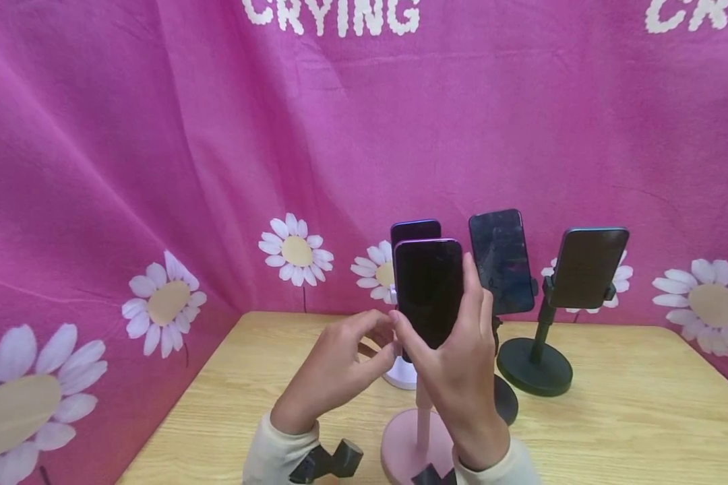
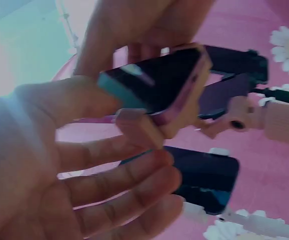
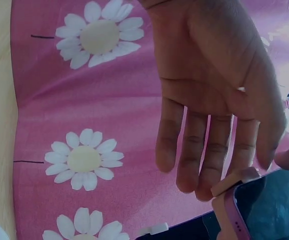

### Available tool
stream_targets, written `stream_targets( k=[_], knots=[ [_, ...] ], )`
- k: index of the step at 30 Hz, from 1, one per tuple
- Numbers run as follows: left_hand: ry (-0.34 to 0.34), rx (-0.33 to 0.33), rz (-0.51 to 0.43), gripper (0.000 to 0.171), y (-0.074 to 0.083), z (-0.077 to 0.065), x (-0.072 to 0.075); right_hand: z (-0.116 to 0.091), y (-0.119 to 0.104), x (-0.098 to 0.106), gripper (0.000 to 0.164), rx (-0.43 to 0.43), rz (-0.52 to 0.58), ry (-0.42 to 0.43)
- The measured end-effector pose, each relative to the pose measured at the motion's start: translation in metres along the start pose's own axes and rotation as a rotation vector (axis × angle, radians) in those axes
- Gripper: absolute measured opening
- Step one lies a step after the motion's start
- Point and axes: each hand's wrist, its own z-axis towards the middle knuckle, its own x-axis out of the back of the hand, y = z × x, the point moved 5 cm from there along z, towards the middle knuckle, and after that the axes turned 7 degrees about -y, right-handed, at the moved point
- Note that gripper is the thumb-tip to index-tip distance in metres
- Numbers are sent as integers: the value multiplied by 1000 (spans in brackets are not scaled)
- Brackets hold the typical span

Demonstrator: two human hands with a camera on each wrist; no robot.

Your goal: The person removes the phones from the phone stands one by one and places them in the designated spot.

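Note:
A smartphone [image 1: 425, 276] with a pinkish-purple frame stands upright at the top of a pink phone stand [image 1: 421, 434]. My right hand [image 1: 464, 377] grips it by the side edge, thumb across the lower front of the dark screen. On the phone's left side, my left hand [image 1: 340, 360] pinches the stand's pink clamp [image 2: 139, 127] between thumb and fingers. In the left wrist view the other fingers of that hand [image 2: 44, 160] spread out below the clamp. The right wrist view shows the left hand's palm [image 3: 209, 75] and the clamp's end beside the phone [image 3: 274, 205].
Behind stand more phones on stands: one phone [image 1: 415, 229] on a white stand, partly hidden; another phone [image 1: 500, 259] on a black stand; a third phone [image 1: 588, 266] on a dark green stand [image 1: 534, 367]. A pink daisy-print cloth [image 1: 461, 135] hangs behind the wooden table [image 1: 631, 404].

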Motion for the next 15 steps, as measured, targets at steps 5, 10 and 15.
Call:
stream_targets(
  k=[5, 10, 15],
  knots=[
    [-18, 44, -19, 18, 0, 5, 1, 0, 0, -2, 102, 0, -12, 41],
    [14, 101, -59, 19, -5, 5, 1, -1, 0, -4, 105, 4, -41, 59],
    [6, 116, -103, 20, -8, 6, 0, 0, 3, -4, 107, 7, -86, 57]
  ],
)
